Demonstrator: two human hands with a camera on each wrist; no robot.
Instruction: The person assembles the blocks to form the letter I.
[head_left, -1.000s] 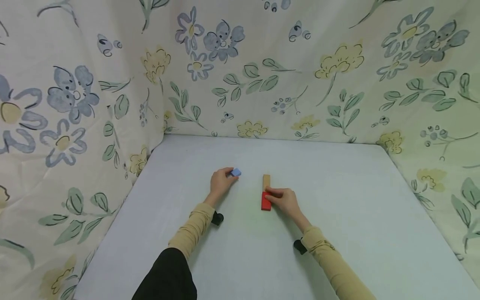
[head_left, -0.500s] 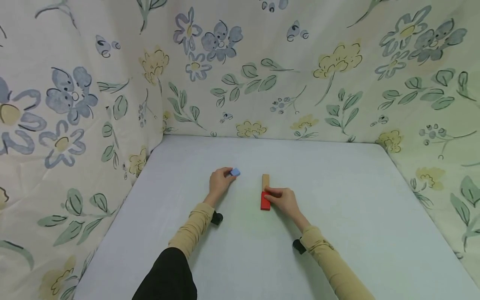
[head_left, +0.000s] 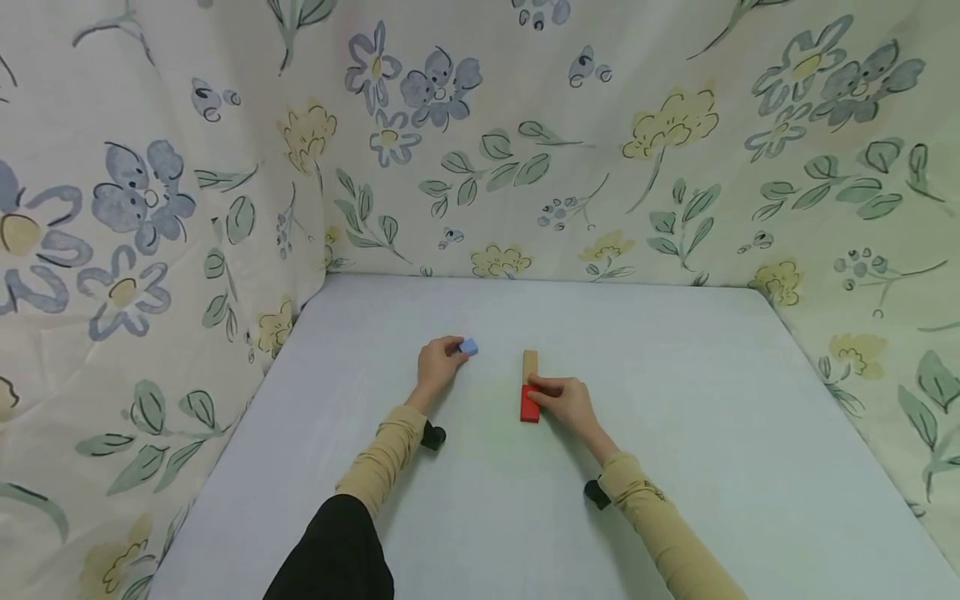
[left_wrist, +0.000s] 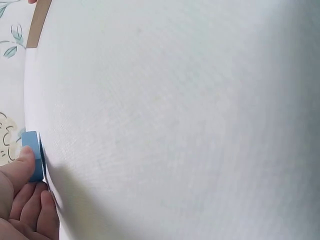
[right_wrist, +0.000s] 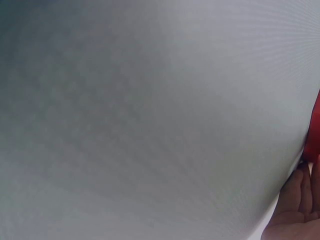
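Observation:
Between thumb and fingers my left hand [head_left: 438, 367] pinches a small blue block [head_left: 468, 347], low over the white table. The left wrist view shows the thumb on the face of that blue block [left_wrist: 31, 150]. To the right, my right hand [head_left: 570, 402] grips the upper part of a red block [head_left: 529, 410]. A longer tan wooden block [head_left: 530, 365] lies in line with the red one, at its far end. The right wrist view catches only an edge of the red block [right_wrist: 314, 132] beside the curled fingers.
A white-covered table [head_left: 637, 350] spreads under both hands. Behind it and along both sides hangs a floral curtain [head_left: 495, 167]. Small black cameras, the left one [head_left: 432, 437] and the right one [head_left: 597, 494], sit at the wrists.
Hands and blocks keep the same places on the table. Only the head view has shifted very slightly.

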